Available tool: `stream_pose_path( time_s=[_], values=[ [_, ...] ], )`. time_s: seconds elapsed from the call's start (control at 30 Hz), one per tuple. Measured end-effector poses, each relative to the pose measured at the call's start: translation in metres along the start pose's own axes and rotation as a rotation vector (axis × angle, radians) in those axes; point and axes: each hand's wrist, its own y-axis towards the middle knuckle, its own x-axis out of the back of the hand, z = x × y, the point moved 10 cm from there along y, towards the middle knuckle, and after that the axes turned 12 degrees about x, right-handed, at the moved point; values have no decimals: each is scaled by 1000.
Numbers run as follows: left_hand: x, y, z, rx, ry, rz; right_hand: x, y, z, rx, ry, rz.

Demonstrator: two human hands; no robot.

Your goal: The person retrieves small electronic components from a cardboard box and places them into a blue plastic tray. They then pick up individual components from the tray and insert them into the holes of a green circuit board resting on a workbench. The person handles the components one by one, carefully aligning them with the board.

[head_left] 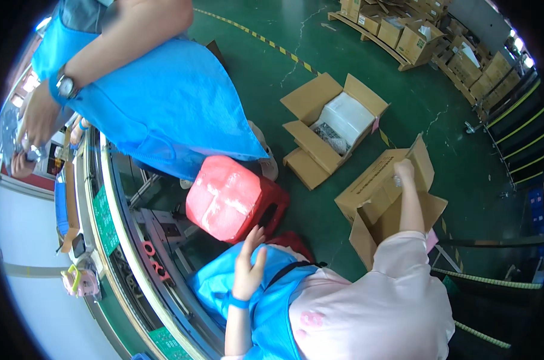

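My left hand (249,269) is raised beside the red plastic stool (224,197), fingers stretched and thumb apart, holding nothing. A blue band circles that wrist. On the other side, my right arm reaches out over an open cardboard box (374,182) on the floor. Fingers curled, my right hand (405,170) is above the box's opening. A small pale, shiny bit shows at its fingertips, too small to name. Part of the box's inside is hidden by my arm and the flaps.
A second open carton (315,157) holds bubble-wrapped items. At upper left a co-worker in a blue apron (158,90) handles a clear plastic bag (11,135). Green circuit boards (105,219) lie along the line at left. Cartons on pallets (395,33) stand far right.
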Motion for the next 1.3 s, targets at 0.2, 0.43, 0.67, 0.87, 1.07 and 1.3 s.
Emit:
stream_pose_path(
  time_s=[0.2,0.43,0.67,0.87,1.07,1.3],
  values=[
    [100,-42,47,204,-123,-445,-131,33,-20,-451,665,-103],
    [132,-171,155,692,-716,-964,-131,22,162,378,344,-404],
    [97,-228,265,972,-1196,-1206,-287,133,100,72,7,54],
    [93,-201,256,971,-1039,-1265,-361,164,94,86,-100,319],
    [91,-188,242,975,-946,-1319,-460,205,72,289,90,588],
    [90,-188,229,966,-853,-1368,-478,204,54,230,-16,447]
  ],
)
